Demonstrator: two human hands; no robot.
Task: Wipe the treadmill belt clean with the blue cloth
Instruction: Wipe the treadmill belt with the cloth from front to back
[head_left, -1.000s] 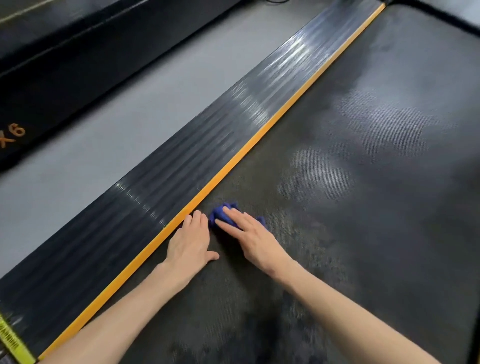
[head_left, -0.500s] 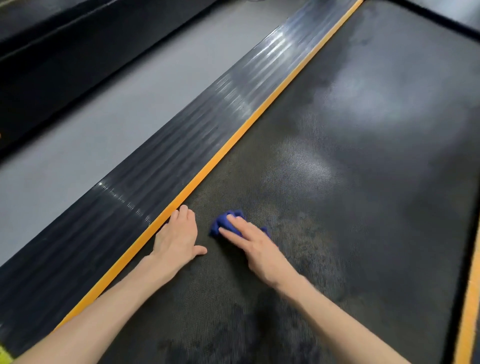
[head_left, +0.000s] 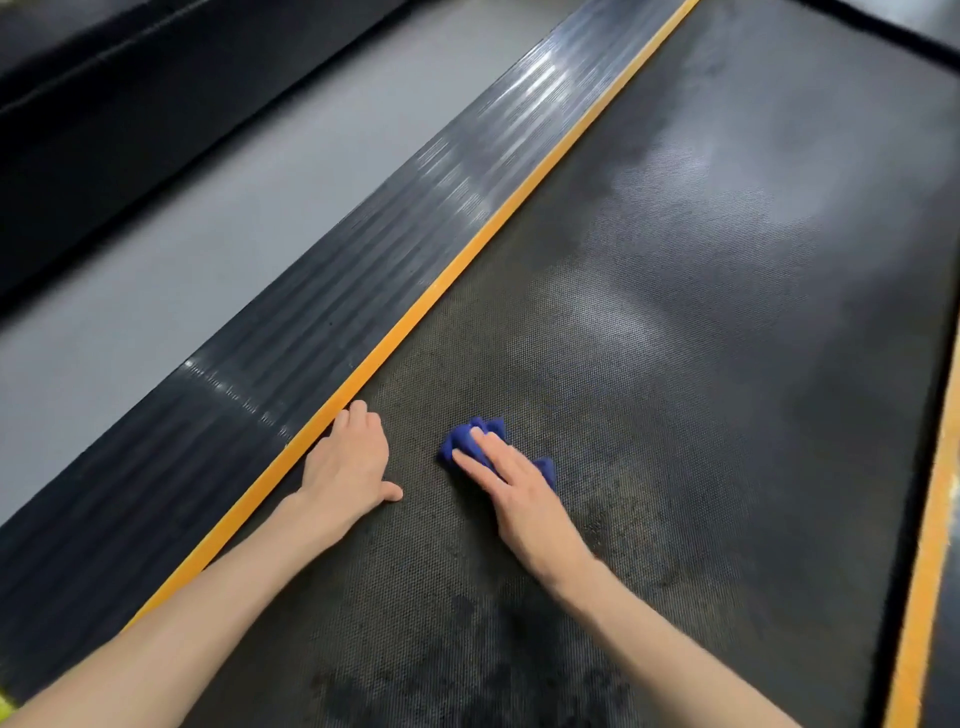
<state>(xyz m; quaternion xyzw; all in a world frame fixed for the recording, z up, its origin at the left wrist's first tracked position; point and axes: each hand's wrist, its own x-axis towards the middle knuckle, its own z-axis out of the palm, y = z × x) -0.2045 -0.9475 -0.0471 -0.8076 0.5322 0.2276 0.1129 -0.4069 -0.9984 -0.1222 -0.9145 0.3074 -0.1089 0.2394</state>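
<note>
Right hand (head_left: 519, 499) lies flat, fingers (head_left: 493, 453) straight, pressing the bunched-up blue cloth (head_left: 469, 435) onto the treadmill belt (head_left: 675, 374) near its left side, and the left hand (head_left: 347, 462) rests open, palm down on the belt right against the orange strip (head_left: 467, 254). Nothing's really gripping the cloth, so I'd guess it could roll out from under the fingers on that grippy texture. And wadded like that it covers so little that the dark blotches (head_left: 467, 675) closer in might get skipped.

belt (head_left: 701, 364) open ahead, orange strip (head_left: 467, 254) leftward
</note>
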